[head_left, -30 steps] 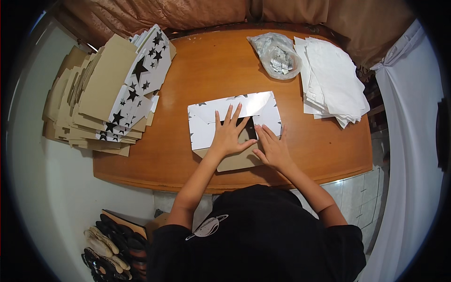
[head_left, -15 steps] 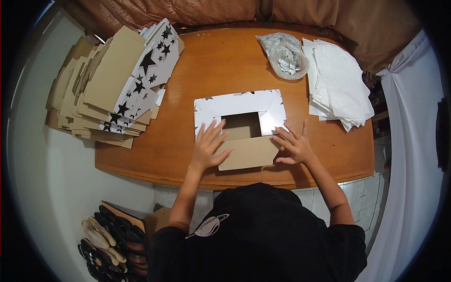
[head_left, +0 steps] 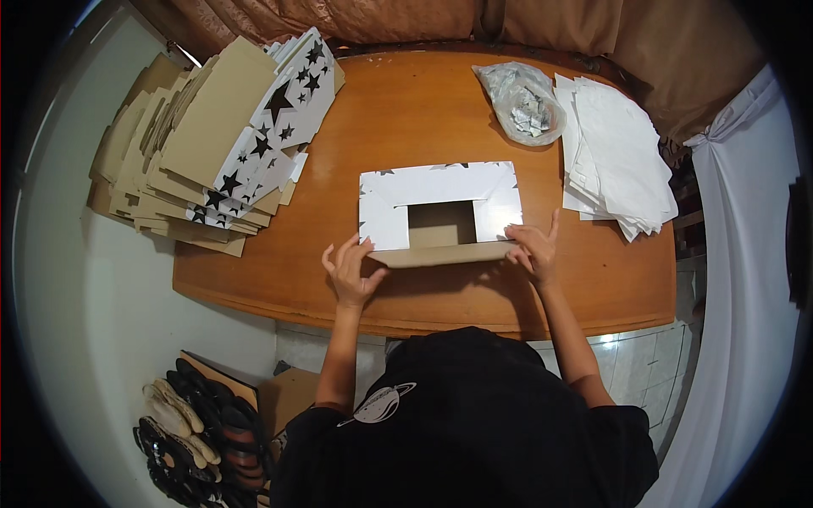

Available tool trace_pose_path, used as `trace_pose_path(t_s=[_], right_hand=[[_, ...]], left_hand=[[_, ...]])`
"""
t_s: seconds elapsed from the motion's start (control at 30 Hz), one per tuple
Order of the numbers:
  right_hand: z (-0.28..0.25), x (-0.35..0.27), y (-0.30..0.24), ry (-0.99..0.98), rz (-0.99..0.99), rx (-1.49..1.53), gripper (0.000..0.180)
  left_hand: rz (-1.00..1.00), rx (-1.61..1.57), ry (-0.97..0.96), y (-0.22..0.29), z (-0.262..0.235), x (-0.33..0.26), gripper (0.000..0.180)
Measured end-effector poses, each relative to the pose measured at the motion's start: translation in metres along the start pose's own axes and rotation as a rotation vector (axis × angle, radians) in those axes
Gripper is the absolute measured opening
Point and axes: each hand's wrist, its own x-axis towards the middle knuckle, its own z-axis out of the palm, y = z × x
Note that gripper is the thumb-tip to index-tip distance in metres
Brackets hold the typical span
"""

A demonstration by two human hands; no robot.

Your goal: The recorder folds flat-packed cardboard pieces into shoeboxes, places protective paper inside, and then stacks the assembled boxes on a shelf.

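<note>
In front of me on the table lies a white cardboard box with black stars near its edges. Three of its white flaps frame a rectangular opening onto the brown inside. The brown near flap shows as a narrow strip along the side facing me. My left hand grips the near left corner, thumb on the brown strip and fingertips at the white edge. At the near right corner, my right hand pinches the edge between thumb and bent fingers, one finger pointing up.
Flattened cardboard boxes, some printed with black stars, are stacked at the far left. A clear plastic bag of small silvery packets sits far right beside white paper sheets. Shoes lie below the wooden table on the left.
The near flap has swung from sticking out toward me to a narrow strip along the box edge. My left hand moved to the near left corner; both hands closed from spread fingers.
</note>
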Motion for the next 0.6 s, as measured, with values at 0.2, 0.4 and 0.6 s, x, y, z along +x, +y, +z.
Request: trace_pose_path(t_s=[0.2,0.4,0.6], right_hand=[[0.032,0.015,-0.022,0.083,0.167,-0.153,0.043],[0.042,0.015,-0.044,-0.088,0.159,-0.393,0.057],[0.042,0.015,-0.037,-0.188,0.103,-0.468,0.060]], left_hand=[[-0.308,0.064,0.177,0.030,0.027,0.016,0.034],[0.013,0.180,-0.115,0.061,0.034,0.024,0.055],[0.007,0.299,-0.045,0.054,0.055,0.016,0.054]])
